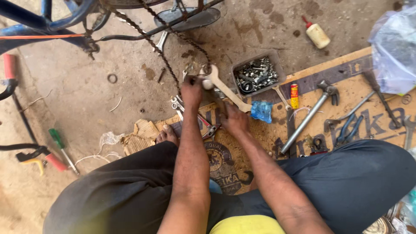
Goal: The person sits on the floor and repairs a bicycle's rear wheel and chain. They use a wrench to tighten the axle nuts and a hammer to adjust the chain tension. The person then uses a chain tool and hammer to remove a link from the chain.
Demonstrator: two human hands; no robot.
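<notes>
Left hand [192, 90] on bicycle chain [161, 53]

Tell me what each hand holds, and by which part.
The left hand grips the bicycle chain at its lower end. The right hand rests near the spanner handle; whether it grips it cannot be told.

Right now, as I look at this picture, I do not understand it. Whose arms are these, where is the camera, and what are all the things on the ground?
The camera sits on a person's head and looks down, so both arms are that person's own. They sit on the ground beside a bicycle frame. The left hand is at the bicycle chain. The right hand rests on cardboard, at the handle of a large wrench. Nearby lie a tray of nuts and bolts, a pipe wrench, blue pliers, a green screwdriver and a small bottle.
</notes>
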